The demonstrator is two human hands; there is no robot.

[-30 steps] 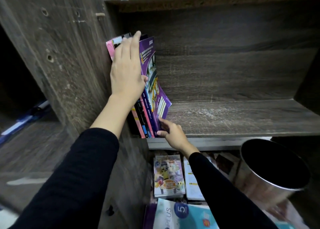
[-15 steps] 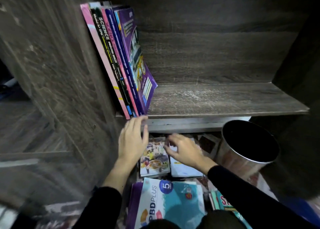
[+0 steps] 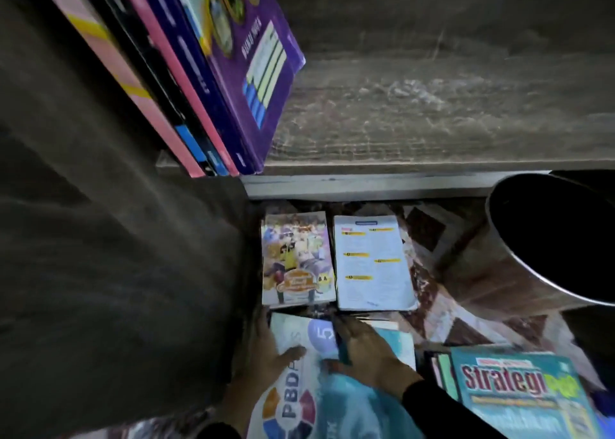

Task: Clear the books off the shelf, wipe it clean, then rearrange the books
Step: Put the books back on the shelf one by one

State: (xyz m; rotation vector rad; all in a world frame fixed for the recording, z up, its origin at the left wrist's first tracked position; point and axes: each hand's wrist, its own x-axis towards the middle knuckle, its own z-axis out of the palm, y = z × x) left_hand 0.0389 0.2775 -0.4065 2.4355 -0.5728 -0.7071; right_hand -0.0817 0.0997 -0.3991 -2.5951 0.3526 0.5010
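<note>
Both hands have dropped from the shelf edge to the books on the floor, and the view has tipped down with them. The left hand (image 3: 266, 355) holds the glossy white-and-teal paperback marked PBD Plus (image 3: 299, 402) at its left edge. Its thumb lies across the cover, and its other fingers are partly hidden beside the cabinet wall. The right hand (image 3: 369, 352) grips the book's far edge by the numeral 5, fingers curled over it and thumb on the cover. Black sleeves run back toward the camera.

The paperback sits low at the cabinet's foot, just nearer than two smaller flat books (image 3: 296, 259) on the patterned floor covering (image 3: 429, 239). Above, on the rough grey-brown wooden shelf (image 3: 432, 112), a row of thin softcover books (image 3: 259, 72) leans against the left wall. A shiny round metal bin (image 3: 492, 272) stands to the right.
</note>
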